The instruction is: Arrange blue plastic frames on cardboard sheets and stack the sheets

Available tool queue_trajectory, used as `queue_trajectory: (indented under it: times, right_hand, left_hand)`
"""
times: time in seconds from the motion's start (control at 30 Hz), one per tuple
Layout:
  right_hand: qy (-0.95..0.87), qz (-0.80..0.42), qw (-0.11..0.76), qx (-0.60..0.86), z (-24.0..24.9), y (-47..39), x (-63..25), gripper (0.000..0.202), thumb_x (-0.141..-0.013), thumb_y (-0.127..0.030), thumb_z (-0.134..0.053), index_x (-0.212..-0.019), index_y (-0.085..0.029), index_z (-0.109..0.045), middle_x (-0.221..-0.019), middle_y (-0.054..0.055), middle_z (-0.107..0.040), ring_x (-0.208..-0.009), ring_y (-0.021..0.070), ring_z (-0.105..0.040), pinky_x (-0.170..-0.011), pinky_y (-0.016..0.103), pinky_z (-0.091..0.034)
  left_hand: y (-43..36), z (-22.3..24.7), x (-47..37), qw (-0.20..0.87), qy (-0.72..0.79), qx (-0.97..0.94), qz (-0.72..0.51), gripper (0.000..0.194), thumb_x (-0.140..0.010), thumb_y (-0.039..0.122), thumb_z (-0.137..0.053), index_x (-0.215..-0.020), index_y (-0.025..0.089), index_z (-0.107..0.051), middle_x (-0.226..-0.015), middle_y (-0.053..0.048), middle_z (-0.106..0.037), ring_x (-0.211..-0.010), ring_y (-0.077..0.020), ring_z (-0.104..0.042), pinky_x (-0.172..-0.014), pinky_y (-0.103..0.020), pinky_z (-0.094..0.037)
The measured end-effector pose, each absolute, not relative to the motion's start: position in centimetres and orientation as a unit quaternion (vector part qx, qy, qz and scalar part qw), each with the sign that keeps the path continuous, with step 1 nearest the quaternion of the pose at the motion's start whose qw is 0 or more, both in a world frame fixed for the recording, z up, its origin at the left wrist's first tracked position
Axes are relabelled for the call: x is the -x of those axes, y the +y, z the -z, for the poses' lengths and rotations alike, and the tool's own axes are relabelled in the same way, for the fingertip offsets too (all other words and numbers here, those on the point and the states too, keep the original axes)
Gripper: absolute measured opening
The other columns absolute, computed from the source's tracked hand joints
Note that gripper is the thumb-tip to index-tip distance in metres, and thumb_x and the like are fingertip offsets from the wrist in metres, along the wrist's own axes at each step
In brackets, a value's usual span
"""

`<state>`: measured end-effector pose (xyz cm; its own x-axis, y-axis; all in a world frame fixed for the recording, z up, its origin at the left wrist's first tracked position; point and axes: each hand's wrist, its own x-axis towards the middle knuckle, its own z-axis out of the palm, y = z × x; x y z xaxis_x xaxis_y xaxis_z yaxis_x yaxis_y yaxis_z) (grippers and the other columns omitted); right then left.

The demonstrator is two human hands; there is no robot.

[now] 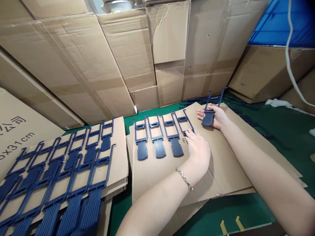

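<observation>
My left hand (198,146), with a chain bracelet on the wrist, rests over the lower end of a dark blue plastic frame (185,121), the rightmost in a row on a cardboard sheet (157,177). That frame's ribbed paddle is hidden beneath the hand, and whether the fingers grip it is unclear. Three similar parts lie left of it, each with a ribbed paddle, such as the nearest one (177,147). My right hand (218,118) holds another blue part (208,118) above the sheet's far right side, its two hooked arms pointing up and away.
Several blue parts (91,209) cover a cardboard stack at the left. Cardboard boxes (125,49) wall off the back. More dark parts lie on the green table (280,137) at the right. A white cable (290,65) hangs at the upper right.
</observation>
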<state>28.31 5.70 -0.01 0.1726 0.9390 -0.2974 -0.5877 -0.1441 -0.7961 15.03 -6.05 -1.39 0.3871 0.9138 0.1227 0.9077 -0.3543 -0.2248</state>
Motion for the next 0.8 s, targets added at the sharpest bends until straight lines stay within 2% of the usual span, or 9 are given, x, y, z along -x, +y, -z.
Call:
queue_trajectory:
  times: [0.1,0.2,0.3,0.37,0.43,0.53,0.63,0.73,0.8]
  right_hand:
    - [-0.202,-0.615,0.619,0.446,-0.1,5.6,-28.3,0.013,-0.082,-0.022,-0.038,-0.079,-0.013,-0.047,-0.084,0.013,-0.061,-0.076,0.0182,-0.062,-0.061,0.032,-0.053]
    - [-0.210,-0.614,0.619,0.442,-0.1,5.5,-28.3,0.012,-0.083,-0.019,-0.038,-0.083,-0.013,-0.048,-0.076,0.009,-0.060,-0.070,0.0164,-0.062,-0.060,0.031,-0.053]
    - [-0.224,-0.610,0.623,0.435,0.0,5.4,-28.3,0.014,-0.084,-0.016,-0.037,-0.088,-0.015,-0.050,-0.066,0.004,-0.057,-0.063,0.0141,-0.060,-0.059,0.030,-0.052]
    - [-0.239,-0.604,0.628,0.429,0.0,5.4,-28.3,0.016,-0.085,-0.017,-0.037,-0.093,-0.017,-0.051,-0.065,0.003,-0.056,-0.062,0.0137,-0.059,-0.058,0.029,-0.052]
    - [-0.253,-0.596,0.631,0.427,0.0,5.3,-28.1,0.017,-0.085,-0.019,-0.039,-0.097,-0.019,-0.052,-0.067,0.002,-0.056,-0.063,0.0136,-0.059,-0.058,0.029,-0.052]
    - [-0.262,-0.575,0.637,0.440,-0.2,5.2,-27.5,0.015,-0.086,-0.021,-0.037,-0.096,-0.019,-0.049,-0.073,0.002,-0.057,-0.065,0.0122,-0.058,-0.060,0.027,-0.051]
    - [-0.258,-0.541,0.638,0.483,-0.7,5.0,-27.0,0.018,-0.089,-0.022,-0.025,-0.085,-0.018,-0.042,-0.072,0.002,-0.055,-0.057,0.0088,-0.054,-0.056,0.022,-0.049]
    - [-0.270,-0.508,0.601,0.555,-1.2,4.3,-26.9,0.032,-0.089,-0.037,-0.015,-0.081,-0.017,-0.038,-0.064,0.003,-0.049,-0.046,0.0087,-0.045,-0.047,0.023,-0.046]
    - [-0.292,-0.481,0.557,0.611,-1.4,3.4,-27.1,0.038,-0.087,-0.047,-0.020,-0.088,-0.016,-0.041,-0.061,0.003,-0.047,-0.043,0.0099,-0.042,-0.046,0.026,-0.045]
  left_hand:
    - [-6.3,1.8,-15.3,0.169,-0.548,0.819,0.001,0.045,-0.083,0.009,-0.034,-0.124,-0.008,-0.040,-0.131,-0.029,-0.032,-0.125,-0.0365,-0.026,-0.099,-0.046,-0.029]
    - [-5.8,2.5,-15.4,0.182,-0.480,0.853,0.093,0.045,-0.085,0.019,-0.036,-0.124,-0.001,-0.044,-0.138,-0.020,-0.026,-0.130,-0.0319,-0.016,-0.103,-0.044,-0.024]
    - [-4.7,3.3,-15.3,0.161,-0.352,0.902,0.192,0.041,-0.086,0.019,-0.033,-0.118,0.000,-0.050,-0.133,-0.018,-0.037,-0.125,-0.0291,-0.029,-0.099,-0.041,-0.031]
    - [-4.1,3.5,-15.1,0.137,-0.253,0.933,0.216,0.035,-0.086,0.016,-0.032,-0.107,0.001,-0.056,-0.120,-0.018,-0.050,-0.113,-0.0265,-0.043,-0.088,-0.036,-0.040]
    - [-3.9,3.6,-15.1,0.121,-0.168,0.954,0.218,0.029,-0.085,0.014,-0.033,-0.092,0.007,-0.060,-0.102,-0.012,-0.058,-0.094,-0.0198,-0.054,-0.072,-0.029,-0.043]
    - [-4.1,3.3,-15.2,0.116,-0.093,0.964,0.221,0.023,-0.083,0.014,-0.036,-0.074,0.014,-0.057,-0.079,-0.005,-0.058,-0.071,-0.0150,-0.054,-0.058,-0.027,-0.040]
    - [-4.1,3.1,-15.3,0.121,-0.056,0.962,0.240,0.022,-0.081,0.016,-0.037,-0.069,0.014,-0.055,-0.070,-0.004,-0.055,-0.065,-0.0157,-0.053,-0.054,-0.028,-0.037]
    - [-3.9,3.0,-15.2,0.132,-0.031,0.955,0.262,0.023,-0.081,0.019,-0.038,-0.066,0.014,-0.054,-0.066,-0.005,-0.053,-0.062,-0.0159,-0.052,-0.052,-0.028,-0.034]
    - [-3.7,2.9,-15.1,0.138,-0.022,0.951,0.275,0.024,-0.081,0.020,-0.038,-0.064,0.014,-0.053,-0.065,-0.005,-0.052,-0.061,-0.0162,-0.052,-0.051,-0.028,-0.033]
